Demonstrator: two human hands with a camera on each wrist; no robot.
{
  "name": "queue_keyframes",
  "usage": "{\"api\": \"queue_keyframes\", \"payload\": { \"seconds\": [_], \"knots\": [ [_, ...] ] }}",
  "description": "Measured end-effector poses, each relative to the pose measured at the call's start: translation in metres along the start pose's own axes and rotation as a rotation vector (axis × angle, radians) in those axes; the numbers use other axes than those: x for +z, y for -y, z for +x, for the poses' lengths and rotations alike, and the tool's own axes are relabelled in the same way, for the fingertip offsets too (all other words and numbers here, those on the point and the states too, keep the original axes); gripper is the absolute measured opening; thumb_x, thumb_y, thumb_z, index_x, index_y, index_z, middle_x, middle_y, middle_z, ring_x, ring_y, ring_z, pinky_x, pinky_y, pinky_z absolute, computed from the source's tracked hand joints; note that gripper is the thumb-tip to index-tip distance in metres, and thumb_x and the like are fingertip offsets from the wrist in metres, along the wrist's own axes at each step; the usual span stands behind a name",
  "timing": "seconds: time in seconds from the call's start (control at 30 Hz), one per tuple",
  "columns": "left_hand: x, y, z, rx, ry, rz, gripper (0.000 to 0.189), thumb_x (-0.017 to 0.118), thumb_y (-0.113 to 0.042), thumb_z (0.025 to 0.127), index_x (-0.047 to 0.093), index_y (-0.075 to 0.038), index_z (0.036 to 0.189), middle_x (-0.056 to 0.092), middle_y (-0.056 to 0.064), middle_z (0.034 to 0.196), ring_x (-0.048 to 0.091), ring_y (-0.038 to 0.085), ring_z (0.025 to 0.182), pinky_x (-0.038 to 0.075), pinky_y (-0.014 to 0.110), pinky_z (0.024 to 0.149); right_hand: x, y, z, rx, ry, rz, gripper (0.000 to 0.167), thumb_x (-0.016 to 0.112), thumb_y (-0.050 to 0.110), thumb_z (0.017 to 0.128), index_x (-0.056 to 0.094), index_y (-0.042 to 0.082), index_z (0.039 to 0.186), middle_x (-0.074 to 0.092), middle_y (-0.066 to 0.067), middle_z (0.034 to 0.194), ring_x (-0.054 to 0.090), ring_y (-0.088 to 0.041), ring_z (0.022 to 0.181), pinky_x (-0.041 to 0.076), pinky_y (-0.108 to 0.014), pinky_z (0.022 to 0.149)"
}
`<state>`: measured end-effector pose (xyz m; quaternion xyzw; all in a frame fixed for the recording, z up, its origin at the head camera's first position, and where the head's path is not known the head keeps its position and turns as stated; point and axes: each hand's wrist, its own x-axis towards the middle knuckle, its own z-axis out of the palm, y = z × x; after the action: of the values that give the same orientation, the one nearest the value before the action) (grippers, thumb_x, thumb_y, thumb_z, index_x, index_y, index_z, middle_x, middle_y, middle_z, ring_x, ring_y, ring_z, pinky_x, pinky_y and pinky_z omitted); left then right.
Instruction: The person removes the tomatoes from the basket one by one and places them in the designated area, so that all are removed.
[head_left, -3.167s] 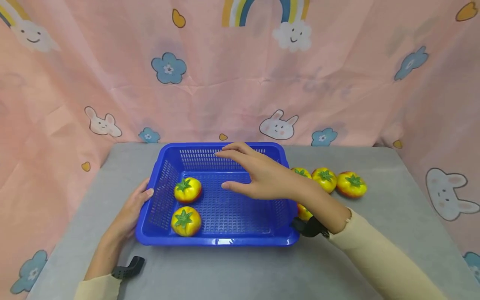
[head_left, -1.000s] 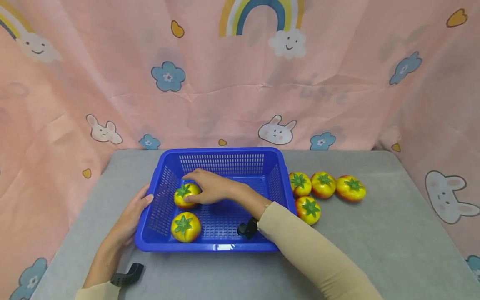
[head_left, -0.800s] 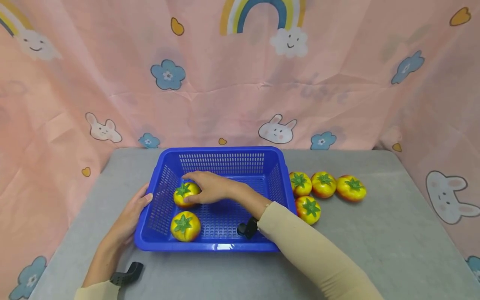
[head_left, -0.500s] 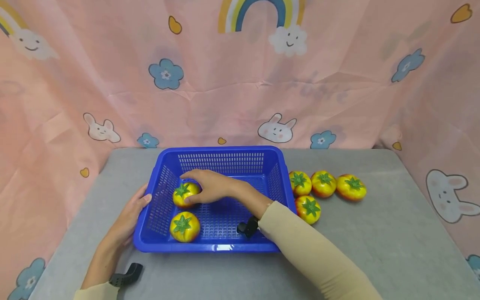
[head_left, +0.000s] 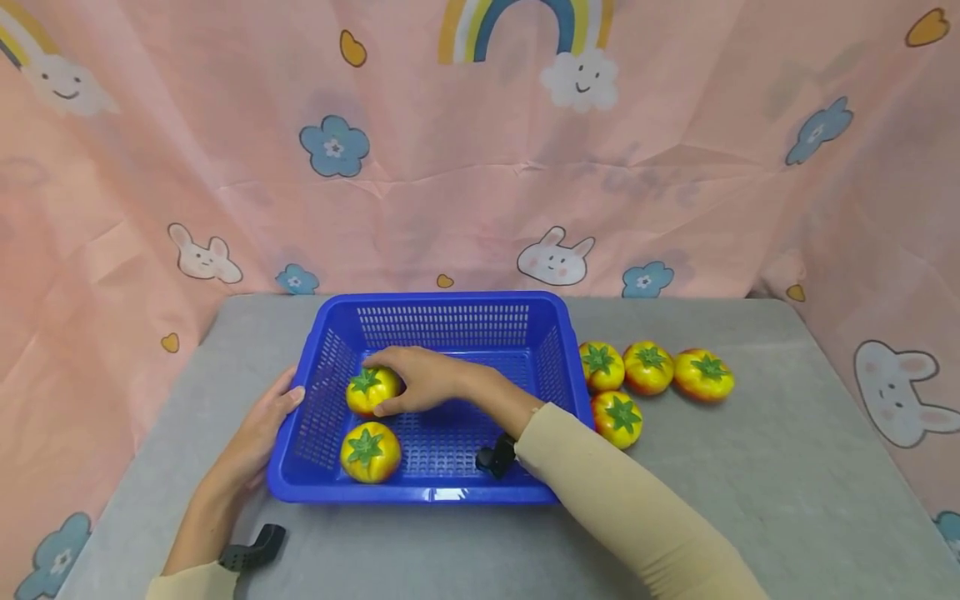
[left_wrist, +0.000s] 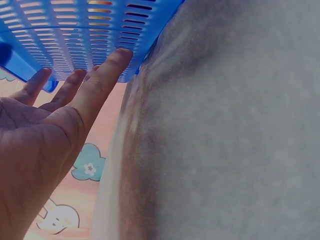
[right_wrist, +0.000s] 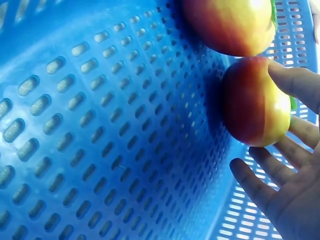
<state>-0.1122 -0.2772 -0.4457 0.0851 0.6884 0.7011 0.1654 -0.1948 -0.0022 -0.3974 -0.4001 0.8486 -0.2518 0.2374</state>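
In the head view, a blue plastic basket (head_left: 442, 493) with slotted walls stands on the grey table. My left hand (head_left: 258, 429) is at its left side, the thumb at the rim. In the left wrist view, that hand's fairly straight fingers (left_wrist: 97, 87) touch the outer wall. Inside the basket, two yellow-red tomatoes with green star-shaped tops lie along the left side, a rear tomato (head_left: 367, 392) and a front tomato (head_left: 371, 452). Around the rear one, my right hand (head_left: 420, 379) has its thumb and spread fingers loosely placed, not clenched, as the right wrist view shows.
Right of the basket lie several more such tomatoes: one (head_left: 602, 367) at the basket wall, one (head_left: 617, 419) in front of it, then another (head_left: 648, 367) and an outermost one (head_left: 703, 375). A pink printed curtain (head_left: 450, 208) hangs behind the table.
My right hand came down from above the basket's middle to the rear tomato. Since half a second ago its thumb has drawn slightly off the tomato. My left hand stays at the basket's side.
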Motion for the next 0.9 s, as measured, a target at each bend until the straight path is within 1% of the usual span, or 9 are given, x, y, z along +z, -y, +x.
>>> {"api": "queue_keyframes", "payload": {
  "seconds": [0.2,0.3,0.4,0.6,0.8,0.9],
  "knots": [
    [0.0023,0.0007,0.0013,-0.017,-0.006,0.021,0.060,0.034,-0.031,0.117,0.015,-0.007,0.168,0.067,-0.012,0.129,0.072,0.012,0.113,0.065,0.034,0.090,0.0032,-0.0012,-0.0018,0.017,-0.010,-0.005,0.064,0.074,0.029,0.100,0.050,0.010,0.156,0.057,-0.012,0.152,0.057,-0.022,0.133,0.051,-0.032,0.114],
    [0.0020,0.0003,0.0011,-0.015,-0.005,0.019,0.061,0.033,-0.032,0.117,0.013,-0.006,0.168,0.067,-0.012,0.130,0.072,0.011,0.114,0.064,0.034,0.091,0.0024,-0.0008,-0.0021,0.039,-0.018,-0.005,0.065,0.076,0.031,0.099,0.051,0.012,0.156,0.057,-0.012,0.148,0.057,-0.022,0.129,0.052,-0.032,0.113],
    [0.0012,-0.0003,0.0002,-0.012,-0.005,0.013,0.061,0.033,-0.031,0.117,0.013,-0.005,0.168,0.068,-0.012,0.129,0.073,0.012,0.113,0.065,0.034,0.090,0.0015,-0.0005,-0.0016,0.055,-0.016,-0.004,0.066,0.077,0.032,0.097,0.052,0.012,0.155,0.056,-0.013,0.144,0.057,-0.021,0.126,0.053,-0.033,0.111],
    [0.0014,-0.0008,-0.0008,-0.013,-0.008,0.031,0.062,0.033,-0.032,0.117,0.012,-0.005,0.168,0.066,-0.013,0.131,0.072,0.011,0.115,0.064,0.033,0.092,0.0016,-0.0010,-0.0018,0.070,-0.003,-0.020,0.067,0.081,0.038,0.094,0.057,0.012,0.151,0.057,-0.011,0.134,0.056,-0.018,0.118,0.054,-0.028,0.105],
    [0.0018,-0.0008,-0.0013,-0.017,-0.014,0.055,0.063,0.033,-0.033,0.117,0.011,-0.004,0.169,0.063,-0.013,0.132,0.071,0.010,0.117,0.063,0.032,0.093,0.0017,-0.0031,0.0001,0.062,-0.010,-0.047,0.066,0.080,0.037,0.094,0.058,0.011,0.151,0.063,-0.010,0.141,0.061,-0.019,0.122,0.054,-0.028,0.106],
    [0.0014,-0.0006,-0.0011,-0.019,-0.018,0.056,0.064,0.033,-0.034,0.117,0.011,-0.005,0.169,0.064,-0.013,0.132,0.071,0.010,0.117,0.063,0.032,0.093,0.0007,-0.0032,0.0009,0.046,-0.011,-0.049,0.064,0.079,0.036,0.096,0.057,0.009,0.150,0.067,-0.007,0.140,0.064,-0.018,0.120,0.055,-0.027,0.104]
  ]
}}
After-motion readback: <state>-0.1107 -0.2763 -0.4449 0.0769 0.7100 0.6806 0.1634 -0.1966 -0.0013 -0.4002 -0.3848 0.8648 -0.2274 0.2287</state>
